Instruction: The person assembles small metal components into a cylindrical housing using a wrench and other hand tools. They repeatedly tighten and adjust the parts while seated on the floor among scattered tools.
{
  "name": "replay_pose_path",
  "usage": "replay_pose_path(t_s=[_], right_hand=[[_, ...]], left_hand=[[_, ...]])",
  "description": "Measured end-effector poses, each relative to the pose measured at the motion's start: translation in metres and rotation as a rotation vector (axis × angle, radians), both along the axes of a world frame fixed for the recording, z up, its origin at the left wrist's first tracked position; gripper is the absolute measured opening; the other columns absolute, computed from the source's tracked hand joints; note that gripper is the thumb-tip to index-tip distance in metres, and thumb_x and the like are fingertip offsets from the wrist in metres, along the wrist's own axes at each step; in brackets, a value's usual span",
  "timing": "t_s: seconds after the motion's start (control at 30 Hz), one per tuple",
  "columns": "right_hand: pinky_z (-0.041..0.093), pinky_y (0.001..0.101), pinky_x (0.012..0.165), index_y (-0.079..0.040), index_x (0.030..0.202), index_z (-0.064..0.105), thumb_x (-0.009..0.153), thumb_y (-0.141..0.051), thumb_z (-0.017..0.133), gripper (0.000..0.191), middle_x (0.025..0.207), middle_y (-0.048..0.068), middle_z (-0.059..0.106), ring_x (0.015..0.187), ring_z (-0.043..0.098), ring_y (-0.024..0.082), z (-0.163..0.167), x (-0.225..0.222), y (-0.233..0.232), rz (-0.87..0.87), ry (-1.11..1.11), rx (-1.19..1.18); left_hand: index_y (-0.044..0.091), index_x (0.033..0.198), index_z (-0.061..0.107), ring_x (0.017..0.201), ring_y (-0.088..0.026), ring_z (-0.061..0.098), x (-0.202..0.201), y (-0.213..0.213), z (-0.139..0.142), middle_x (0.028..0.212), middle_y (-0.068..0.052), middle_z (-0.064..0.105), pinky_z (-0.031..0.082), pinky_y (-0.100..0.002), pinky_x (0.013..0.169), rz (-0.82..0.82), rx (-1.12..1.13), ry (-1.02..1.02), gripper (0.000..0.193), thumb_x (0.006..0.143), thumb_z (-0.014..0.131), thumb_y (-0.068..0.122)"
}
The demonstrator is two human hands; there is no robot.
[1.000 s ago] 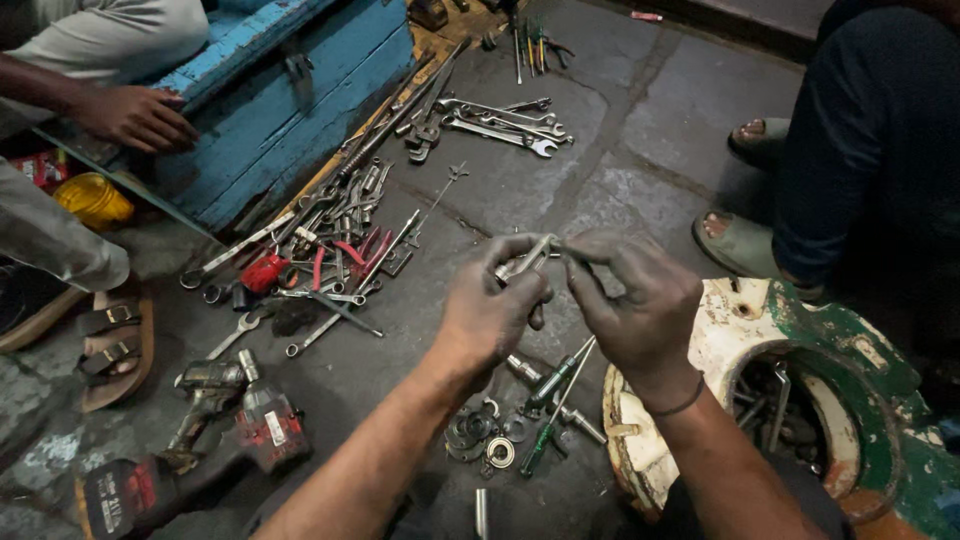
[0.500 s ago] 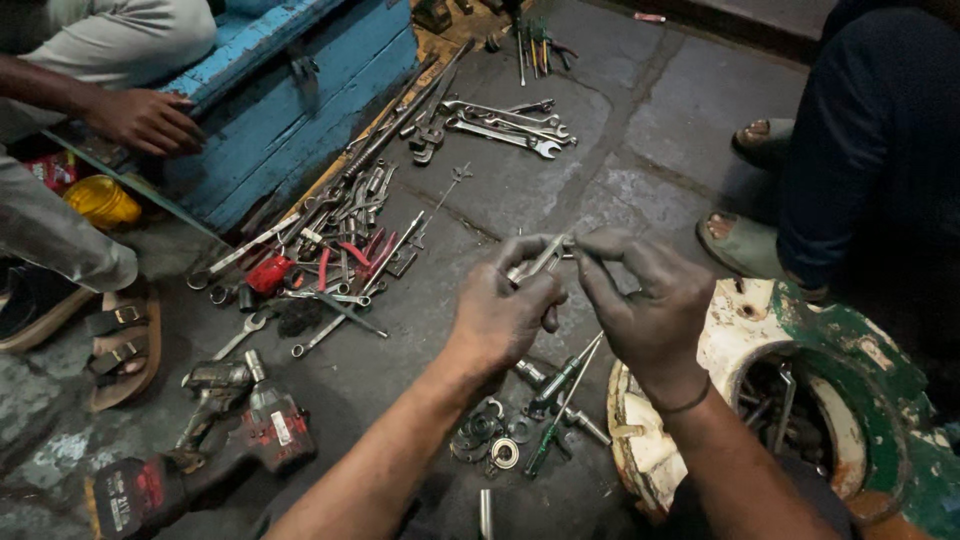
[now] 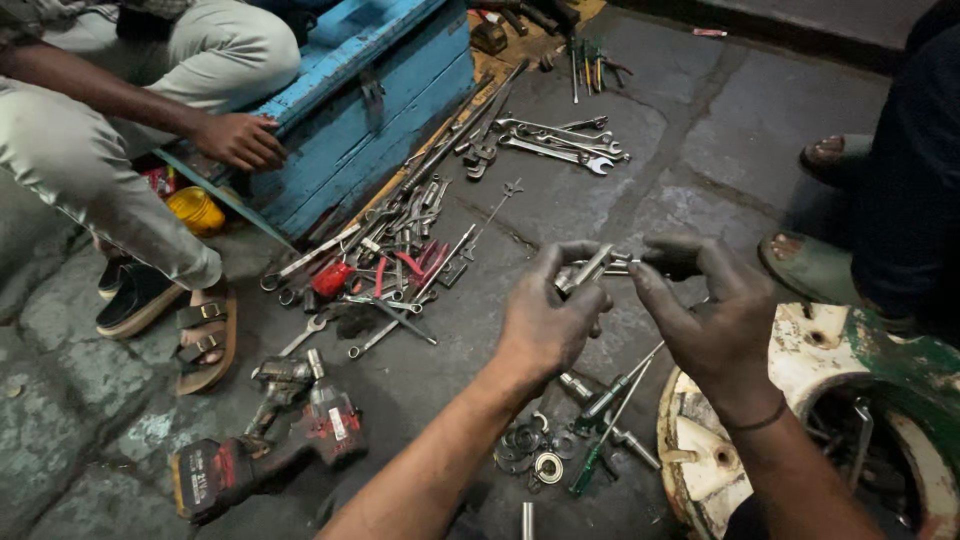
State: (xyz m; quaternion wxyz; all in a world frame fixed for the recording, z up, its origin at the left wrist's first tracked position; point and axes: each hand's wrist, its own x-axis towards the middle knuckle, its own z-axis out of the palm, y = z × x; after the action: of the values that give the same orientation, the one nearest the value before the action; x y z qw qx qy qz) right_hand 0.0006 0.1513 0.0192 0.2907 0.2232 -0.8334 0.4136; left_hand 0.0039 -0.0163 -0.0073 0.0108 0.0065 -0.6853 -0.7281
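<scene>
My left hand [image 3: 548, 318] and my right hand [image 3: 712, 322] are both raised over the stone floor, dark with grease. Together they hold a small metal tool [image 3: 596, 266], a silvery socket-like piece on a short bar. The left fingers pinch its near end and the right fingertips grip its dark far end. Below my hands lie screwdrivers [image 3: 608, 412] and several washers and bearings [image 3: 536, 452]. A white and green machine housing [image 3: 820, 350] sits under my right forearm.
A heap of wrenches, pliers and sockets [image 3: 400, 262] spreads beside a blue wooden toolbox [image 3: 370, 110]. More spanners [image 3: 555, 142] lie farther off. A red cordless impact wrench [image 3: 270, 440] lies at lower left. One person sits at left, hand [image 3: 238, 140] on the box; another's sandalled feet [image 3: 815, 262] are at right.
The view has shifted slightly. My hands keep the small metal tool between them, turning it a little; the seated person's hand stays on the blue box.
</scene>
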Motion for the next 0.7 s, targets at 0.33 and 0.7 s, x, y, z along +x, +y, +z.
replay_pose_path(t_s=[0.33,0.7], right_hand=[[0.055,0.0357,0.07,-0.006,0.099,0.074,0.096,-0.018,0.076,0.013,0.092,0.011,0.076,0.079,0.073,0.024,-0.002,0.001,-0.011,-0.062,0.032,0.173],[0.056,0.0316,0.071,0.0,0.108,0.069,0.096,-0.015,0.071,0.019,0.094,0.01,0.074,0.082,0.07,0.019,-0.044,-0.036,-0.016,0.325,-0.891,-0.736]], left_hand=[[0.005,0.127,0.057,0.095,-0.026,0.071,0.004,-0.006,-0.01,0.107,-0.014,0.072,0.058,-0.039,0.082,0.051,-0.316,0.304,0.042,0.087,0.07,0.01],[0.009,0.125,0.048,0.075,-0.023,0.07,0.008,-0.016,-0.016,0.089,-0.014,0.072,0.057,-0.035,0.065,0.049,-0.252,0.129,0.042,0.088,0.067,0.01]])
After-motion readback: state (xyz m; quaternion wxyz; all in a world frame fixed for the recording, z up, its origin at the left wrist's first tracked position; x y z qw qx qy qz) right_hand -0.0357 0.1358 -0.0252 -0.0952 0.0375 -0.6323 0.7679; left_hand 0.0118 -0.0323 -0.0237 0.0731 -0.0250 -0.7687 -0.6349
